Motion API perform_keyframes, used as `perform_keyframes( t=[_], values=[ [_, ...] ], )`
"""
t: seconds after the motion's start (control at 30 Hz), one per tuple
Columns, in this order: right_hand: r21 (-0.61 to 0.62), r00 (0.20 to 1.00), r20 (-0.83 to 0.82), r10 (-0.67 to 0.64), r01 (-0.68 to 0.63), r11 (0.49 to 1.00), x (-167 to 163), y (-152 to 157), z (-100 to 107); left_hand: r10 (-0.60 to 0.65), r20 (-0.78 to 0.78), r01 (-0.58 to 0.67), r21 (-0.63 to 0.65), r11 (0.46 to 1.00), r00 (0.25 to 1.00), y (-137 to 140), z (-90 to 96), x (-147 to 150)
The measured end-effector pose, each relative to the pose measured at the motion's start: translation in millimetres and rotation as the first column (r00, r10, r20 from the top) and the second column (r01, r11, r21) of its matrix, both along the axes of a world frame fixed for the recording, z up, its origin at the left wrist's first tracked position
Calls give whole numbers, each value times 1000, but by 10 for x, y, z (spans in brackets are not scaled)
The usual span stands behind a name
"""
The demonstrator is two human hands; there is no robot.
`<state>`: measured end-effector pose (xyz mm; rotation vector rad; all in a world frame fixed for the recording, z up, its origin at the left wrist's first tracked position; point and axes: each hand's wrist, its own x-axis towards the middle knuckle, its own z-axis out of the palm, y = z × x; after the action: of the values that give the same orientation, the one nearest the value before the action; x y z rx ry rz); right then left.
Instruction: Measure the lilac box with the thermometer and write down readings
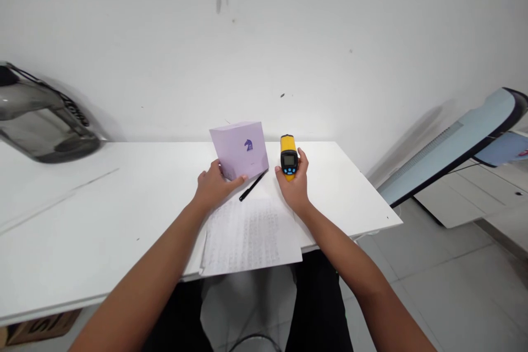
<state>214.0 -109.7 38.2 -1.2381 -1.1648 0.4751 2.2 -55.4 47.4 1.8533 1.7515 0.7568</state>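
Observation:
A lilac box (241, 153) with a dark purple horse-head mark is tilted up on the white table, and my left hand (216, 184) grips its lower left corner, thumb along the front. My right hand (296, 184) is wrapped round a yellow and black infrared thermometer (289, 157), whose small grey screen and blue buttons face me. Between the hands a black pen (252, 186) lies on the table, its far end close to the box. Printed sheets of paper (249, 236) lie nearer me and stick out over the front edge.
A clear grey bottle (41, 115) with a black strap stands at the far left. The white table (103, 198) meets a wall behind and ends at the right, beside a monitor (457, 143). Under the left side is a cardboard box (45, 329).

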Motion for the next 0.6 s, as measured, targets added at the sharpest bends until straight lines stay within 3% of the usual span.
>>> perform_keyframes(
  t=[0.6],
  values=[
    [-3,998,58,0,0,1000,21,6,-34,4,16,-4,-18,1000,1000,9,-32,-7]
  ],
)
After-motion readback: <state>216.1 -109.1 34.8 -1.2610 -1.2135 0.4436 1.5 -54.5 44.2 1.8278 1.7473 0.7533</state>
